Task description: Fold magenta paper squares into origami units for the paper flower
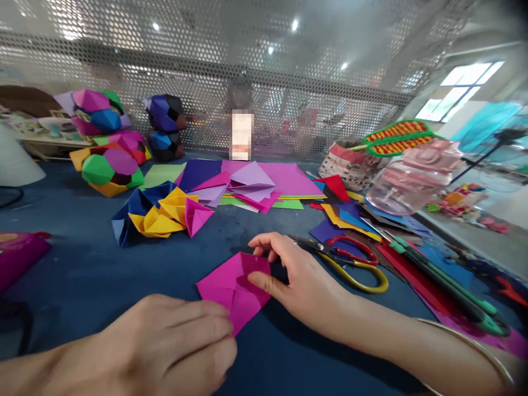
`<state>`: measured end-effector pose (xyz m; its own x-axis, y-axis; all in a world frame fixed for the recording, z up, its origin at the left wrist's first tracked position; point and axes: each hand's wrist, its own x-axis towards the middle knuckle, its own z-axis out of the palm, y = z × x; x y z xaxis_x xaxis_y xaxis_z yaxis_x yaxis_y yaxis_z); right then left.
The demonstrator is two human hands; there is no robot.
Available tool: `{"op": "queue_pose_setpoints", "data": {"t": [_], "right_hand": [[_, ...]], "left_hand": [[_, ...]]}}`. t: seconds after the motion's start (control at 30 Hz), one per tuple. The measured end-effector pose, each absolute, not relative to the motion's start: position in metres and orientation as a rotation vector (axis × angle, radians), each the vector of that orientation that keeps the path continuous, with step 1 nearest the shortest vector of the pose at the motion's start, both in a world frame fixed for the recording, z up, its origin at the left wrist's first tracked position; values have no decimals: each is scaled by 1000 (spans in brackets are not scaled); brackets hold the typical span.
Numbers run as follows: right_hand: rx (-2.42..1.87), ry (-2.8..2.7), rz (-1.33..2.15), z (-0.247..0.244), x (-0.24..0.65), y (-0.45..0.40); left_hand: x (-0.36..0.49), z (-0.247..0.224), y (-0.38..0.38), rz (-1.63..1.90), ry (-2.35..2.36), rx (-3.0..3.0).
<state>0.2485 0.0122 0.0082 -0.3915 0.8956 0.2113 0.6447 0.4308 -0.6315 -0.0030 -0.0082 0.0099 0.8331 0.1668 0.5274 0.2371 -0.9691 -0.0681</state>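
A folded magenta paper (243, 289) lies tilted in front of me over the dark blue tabletop, its creases and flaps showing. My left hand (177, 341) is closed on its near left corner, fingers pressed together; the thumb is mostly hidden. At the right edge, my right hand (289, 272) pinches the same paper, with the thumb on top and the fingers curled behind it. Scissors (350, 261) with red and yellow handles lie just beyond my right wrist. Farther back sit folded yellow paper pieces (165, 212) and a folded blue paper piece (124, 212).
Magenta paper sheets (289, 179) are stacked at the back, by a perforated metal screen (198, 66). Paper balls (109, 170) stand back left. At right are a green-black utility knife (449, 289), a clear pink bottle (400, 184) and a fabric basket (350, 165).
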Motion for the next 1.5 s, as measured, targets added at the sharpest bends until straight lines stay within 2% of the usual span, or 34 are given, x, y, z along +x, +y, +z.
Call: {"op": "queue_pose_setpoints", "data": {"t": [0.13, 0.33, 0.7, 0.93, 1.1, 1.33, 1.5], "right_hand": [[-1354, -2117, 736, 12, 247, 10], [-1226, -2174, 815, 20, 246, -3], [-957, -2501, 403, 26, 250, -8], [-898, -2464, 49, 16, 251, -3], [-640, -2675, 143, 19, 251, 2], [-553, -2665, 105, 21, 252, 2], [-659, -2486, 350, 14, 251, 3]], "left_hand": [[6, 16, -11, -922, -457, -2942], [-2, 17, -2, -795, -539, -2911], [-15, 4, 12, -754, -617, -2943], [-14, 10, 8, -731, -616, -2902], [-13, 14, 5, -675, -643, -2973], [-12, 19, 0, -740, -536, -3020], [-11, 15, -3, -843, -531, -3017]]}}
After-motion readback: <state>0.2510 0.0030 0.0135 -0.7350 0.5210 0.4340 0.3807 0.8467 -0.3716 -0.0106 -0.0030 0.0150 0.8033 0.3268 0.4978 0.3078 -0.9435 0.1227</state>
